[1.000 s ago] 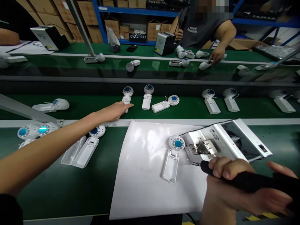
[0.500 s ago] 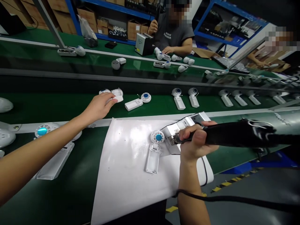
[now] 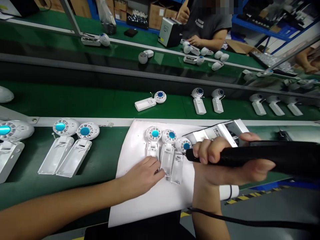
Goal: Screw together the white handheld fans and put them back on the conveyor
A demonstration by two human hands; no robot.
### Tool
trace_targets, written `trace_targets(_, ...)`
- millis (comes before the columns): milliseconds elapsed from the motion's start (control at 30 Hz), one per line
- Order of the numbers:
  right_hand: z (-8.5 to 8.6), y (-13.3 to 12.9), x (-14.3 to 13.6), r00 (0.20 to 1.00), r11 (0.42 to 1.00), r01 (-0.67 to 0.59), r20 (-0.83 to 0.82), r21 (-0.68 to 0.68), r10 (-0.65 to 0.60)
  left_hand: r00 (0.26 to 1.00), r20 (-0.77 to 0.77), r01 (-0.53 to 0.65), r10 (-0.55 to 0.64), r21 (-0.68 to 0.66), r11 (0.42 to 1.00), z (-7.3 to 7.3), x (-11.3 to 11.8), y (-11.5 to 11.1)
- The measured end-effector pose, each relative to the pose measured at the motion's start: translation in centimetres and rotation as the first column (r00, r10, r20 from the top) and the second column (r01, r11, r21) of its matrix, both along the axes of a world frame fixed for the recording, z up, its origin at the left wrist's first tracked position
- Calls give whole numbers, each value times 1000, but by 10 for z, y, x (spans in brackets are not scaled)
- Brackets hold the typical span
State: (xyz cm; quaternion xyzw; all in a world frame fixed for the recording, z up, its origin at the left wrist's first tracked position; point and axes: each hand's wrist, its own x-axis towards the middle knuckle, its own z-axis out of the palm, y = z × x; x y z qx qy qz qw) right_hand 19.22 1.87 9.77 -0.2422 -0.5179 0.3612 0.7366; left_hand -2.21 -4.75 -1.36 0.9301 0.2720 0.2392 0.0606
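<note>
Three white handheld fans with round blue-centred heads and open handle shells lie side by side on the white sheet. My left hand lies over the handle of the leftmost fan, fingers curled around its lower end and close to the middle fan. In my right hand is a black electric screwdriver, held level. Its thin bit points left, at the hinge of the rightmost fan; whether it touches is unclear. Behind the screwdriver stands a white screw feeder, partly hidden.
Several fans stand on the bench to the left, including an opened fan. More lie along the green belt, such as one fan behind the sheet. A metal rail separates bench and belt. Across the line, a co-worker sits.
My left hand has come back from the belt to the sheet, where two more fans now lie beside the first. The screwdriver has moved from the screw feeder to the rightmost fan.
</note>
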Motion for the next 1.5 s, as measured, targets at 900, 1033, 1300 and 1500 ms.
trace_targets(900, -78, 22, -102, 950, 931, -80, 257, -355, 179, 994, 101, 67, -40, -280, 958, -11, 8, -10)
trace_targets(1033, -56, 16, -74, 971, 990, 3, 236, -138, 30, 992, 120, 59, -29, -255, 965, -12, 8, -11)
trace_targets(1300, -6, 17, 42, 796, 799, 589, 84, 119, -599, 994, 107, 43, -22, -207, 977, -14, 9, -12)
trace_targets(1500, -12, 2, -3, 955, 958, 287, 84, -21, -284, 994, 96, 62, -45, -187, 980, -7, 9, -9)
